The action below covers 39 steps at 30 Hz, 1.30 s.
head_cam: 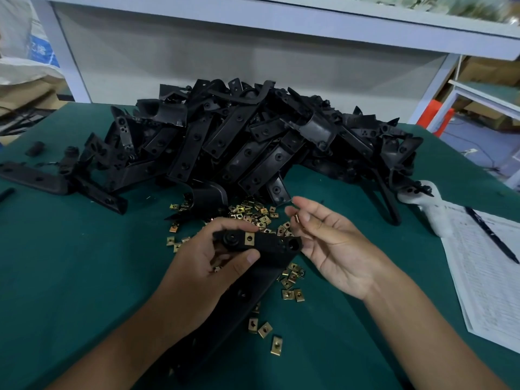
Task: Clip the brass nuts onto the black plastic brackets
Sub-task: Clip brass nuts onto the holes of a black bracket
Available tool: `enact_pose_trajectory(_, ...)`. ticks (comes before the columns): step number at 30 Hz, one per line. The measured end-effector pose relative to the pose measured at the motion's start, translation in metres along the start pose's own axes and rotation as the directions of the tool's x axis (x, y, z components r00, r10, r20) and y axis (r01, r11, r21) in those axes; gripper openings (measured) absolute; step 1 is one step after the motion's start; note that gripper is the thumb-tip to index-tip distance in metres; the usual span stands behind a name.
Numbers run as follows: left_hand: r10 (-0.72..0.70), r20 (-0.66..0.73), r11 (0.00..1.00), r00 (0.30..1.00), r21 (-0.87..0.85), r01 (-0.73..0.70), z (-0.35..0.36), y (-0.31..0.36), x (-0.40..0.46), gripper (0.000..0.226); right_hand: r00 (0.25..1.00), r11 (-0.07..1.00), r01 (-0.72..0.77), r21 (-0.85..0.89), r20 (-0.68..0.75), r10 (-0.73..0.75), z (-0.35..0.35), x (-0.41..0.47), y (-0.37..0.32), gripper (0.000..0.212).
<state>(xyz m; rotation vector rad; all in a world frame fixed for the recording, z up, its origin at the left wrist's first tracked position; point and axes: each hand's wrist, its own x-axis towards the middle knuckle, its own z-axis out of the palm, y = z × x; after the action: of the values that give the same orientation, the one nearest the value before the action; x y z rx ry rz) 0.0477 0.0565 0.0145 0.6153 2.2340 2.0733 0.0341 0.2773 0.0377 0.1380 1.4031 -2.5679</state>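
My left hand (208,266) grips a black plastic bracket (270,244) at its upper end, thumb below and fingers above. One brass nut (249,238) sits clipped on that bracket beside a round boss. My right hand (334,243) hovers palm-up just right of the bracket's end, and a small brass nut (296,219) is pinched between its thumb and fingertips. Loose brass nuts (253,215) lie scattered on the green mat around and below both hands. A big heap of black brackets (247,136) rises behind them.
A green mat (70,263) covers the table. A paper form (489,266) with a black pen (491,235) lies at the right edge, next to a white object (433,212). Stray black parts (33,175) sit at far left. A white shelf frame (253,21) stands behind.
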Motion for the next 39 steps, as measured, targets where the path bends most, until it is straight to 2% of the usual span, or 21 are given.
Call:
enact_pose_trajectory(7,-0.006,-0.001,1.0,1.0,0.006,0.006,-0.0001,0.0007,-0.0008,0.029,0.997,0.999,0.003,-0.052,0.075,0.0,0.0022,-0.0019,-0.001,0.026)
enact_pose_trajectory(18,-0.005,0.0,1.0,1.0,0.03,0.005,0.0003,0.0029,-0.0006,0.026,0.997,0.997,-0.009,-0.078,0.072,0.015,0.0063,-0.0026,-0.0006,0.01)
enact_pose_trajectory(37,0.0,0.011,0.999,1.0,0.051,-0.001,-0.0007,0.0013,-0.0012,0.027,0.993,0.997,0.025,-0.074,0.119,-0.016,0.0022,-0.0031,-0.0008,0.007)
enact_pose_trajectory(39,-0.001,0.014,0.998,1.0,0.055,0.0,-0.0007,0.0011,-0.0014,0.026,0.993,0.998,0.017,-0.058,0.117,-0.01,0.0014,-0.0027,-0.0007,0.019)
